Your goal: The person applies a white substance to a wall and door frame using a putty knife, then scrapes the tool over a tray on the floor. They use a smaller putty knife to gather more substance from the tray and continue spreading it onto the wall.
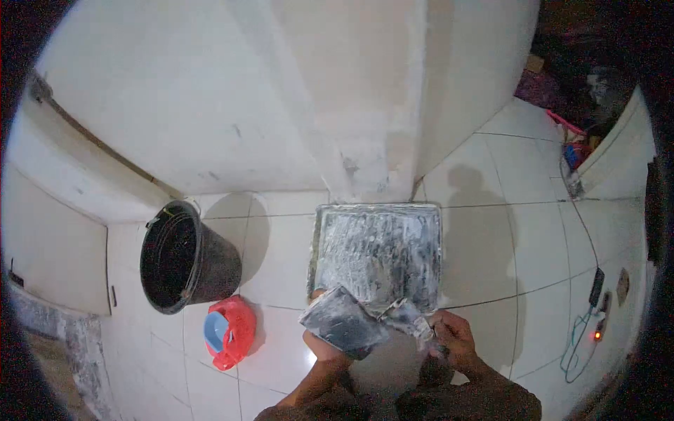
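My left hand [324,349] is wrapped round a dark rectangular plate [342,324] smeared with white plaster, its flat face turned up. My right hand [455,338] grips a putty knife [407,319] by the handle. White paste coats the knife's blade, which points left and meets the plate's right corner in this view. Just beyond both hands, a square dark board [375,252] streaked with white paste lies on the floor against the base of the wall column.
Left on the tiled floor stands a black bucket [226,263], tilted in this view. Near it, a red plastic bag [242,330] surrounds a light blue bowl [215,331]. At right lie a power strip [602,324] with an orange light and a cable [577,344]. A column [368,105] rises ahead.
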A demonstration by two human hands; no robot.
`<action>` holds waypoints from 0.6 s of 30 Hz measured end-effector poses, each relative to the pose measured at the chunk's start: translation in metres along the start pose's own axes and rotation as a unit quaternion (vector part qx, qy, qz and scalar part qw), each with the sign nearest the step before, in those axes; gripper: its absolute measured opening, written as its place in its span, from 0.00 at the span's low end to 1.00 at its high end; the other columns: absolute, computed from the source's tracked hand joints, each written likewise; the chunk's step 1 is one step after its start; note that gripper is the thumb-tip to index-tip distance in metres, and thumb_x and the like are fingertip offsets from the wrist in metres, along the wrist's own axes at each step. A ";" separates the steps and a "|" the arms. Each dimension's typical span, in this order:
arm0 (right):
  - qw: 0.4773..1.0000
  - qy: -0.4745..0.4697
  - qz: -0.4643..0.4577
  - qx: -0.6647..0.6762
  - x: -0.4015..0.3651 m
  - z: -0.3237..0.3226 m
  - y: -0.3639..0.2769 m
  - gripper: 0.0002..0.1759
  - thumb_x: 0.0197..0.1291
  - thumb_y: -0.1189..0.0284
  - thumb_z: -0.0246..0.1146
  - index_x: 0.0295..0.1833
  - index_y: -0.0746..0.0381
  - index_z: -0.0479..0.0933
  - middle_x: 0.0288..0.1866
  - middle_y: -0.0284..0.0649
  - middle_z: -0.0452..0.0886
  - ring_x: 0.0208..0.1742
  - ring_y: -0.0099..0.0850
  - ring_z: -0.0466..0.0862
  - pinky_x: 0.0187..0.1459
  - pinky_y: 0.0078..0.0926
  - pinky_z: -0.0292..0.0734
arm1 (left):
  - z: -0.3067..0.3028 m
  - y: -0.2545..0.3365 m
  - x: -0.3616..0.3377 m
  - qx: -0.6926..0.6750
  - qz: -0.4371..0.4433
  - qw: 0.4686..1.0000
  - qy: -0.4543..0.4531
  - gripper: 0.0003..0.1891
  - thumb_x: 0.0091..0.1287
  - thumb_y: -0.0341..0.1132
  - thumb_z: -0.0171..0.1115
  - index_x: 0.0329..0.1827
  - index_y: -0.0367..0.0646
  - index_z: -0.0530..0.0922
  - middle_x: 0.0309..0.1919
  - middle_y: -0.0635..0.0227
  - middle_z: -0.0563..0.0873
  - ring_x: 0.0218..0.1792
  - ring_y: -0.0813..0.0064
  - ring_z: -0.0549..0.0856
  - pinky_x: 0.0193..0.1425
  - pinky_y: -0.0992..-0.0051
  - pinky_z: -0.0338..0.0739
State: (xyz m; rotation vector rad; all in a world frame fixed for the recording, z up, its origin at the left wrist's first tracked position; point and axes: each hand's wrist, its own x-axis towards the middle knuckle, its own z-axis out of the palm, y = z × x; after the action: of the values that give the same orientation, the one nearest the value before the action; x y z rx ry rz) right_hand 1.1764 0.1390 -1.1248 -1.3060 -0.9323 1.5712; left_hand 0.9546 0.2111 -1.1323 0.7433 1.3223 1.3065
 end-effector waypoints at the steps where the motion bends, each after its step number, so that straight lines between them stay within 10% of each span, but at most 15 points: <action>1: 1.000 0.010 -0.004 -0.004 0.005 -0.003 -0.003 0.18 0.69 0.60 0.54 0.46 0.66 0.74 0.32 0.32 0.71 0.30 0.19 0.70 0.27 0.22 0.68 | -0.001 -0.003 0.000 -0.005 -0.001 1.000 -0.010 0.15 0.71 0.36 0.46 0.55 0.39 0.70 0.43 0.66 0.80 0.42 0.72 0.81 0.46 0.71 0.77; 3: 0.989 0.072 -0.132 0.003 0.022 -0.013 -0.005 0.20 0.68 0.59 0.56 0.50 0.67 0.74 0.36 0.34 0.72 0.32 0.21 0.70 0.32 0.23 0.69 | -0.013 -0.016 0.001 -0.045 -0.129 0.988 0.071 0.18 0.72 0.37 0.45 0.59 0.38 0.69 0.47 0.65 0.81 0.43 0.71 0.82 0.46 0.69 0.78; 14: 0.812 0.257 -0.394 -0.346 0.182 -0.093 -0.030 0.19 0.54 0.78 0.64 0.53 0.65 0.74 0.43 0.42 0.74 0.44 0.33 0.78 0.45 0.28 0.75 | -0.006 -0.026 0.008 0.134 -0.044 0.986 -0.089 0.16 0.69 0.39 0.43 0.54 0.42 0.70 0.42 0.64 0.81 0.42 0.68 0.83 0.46 0.66 0.80; 16: 0.805 0.254 -0.390 -0.367 0.198 -0.098 -0.028 0.20 0.52 0.81 0.64 0.53 0.65 0.75 0.45 0.44 0.75 0.46 0.36 0.79 0.47 0.30 0.76 | 0.013 -0.003 -0.003 -0.167 -0.123 0.975 0.075 0.17 0.68 0.40 0.43 0.54 0.43 0.72 0.41 0.65 0.82 0.40 0.67 0.84 0.45 0.65 0.80; 18: 0.725 0.275 -0.445 -0.449 0.210 -0.102 -0.027 0.19 0.52 0.79 0.65 0.52 0.63 0.76 0.45 0.45 0.75 0.45 0.40 0.79 0.45 0.31 0.77 | -0.009 -0.030 -0.002 -0.204 -0.119 0.971 0.043 0.16 0.67 0.35 0.50 0.56 0.40 0.72 0.43 0.65 0.83 0.41 0.71 0.84 0.45 0.69 0.81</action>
State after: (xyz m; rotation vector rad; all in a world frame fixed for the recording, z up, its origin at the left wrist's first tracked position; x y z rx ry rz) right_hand 1.2648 0.3470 -1.1881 -1.4287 -1.6440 -0.1165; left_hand 0.9542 0.2008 -1.1623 0.2361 1.1188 1.3654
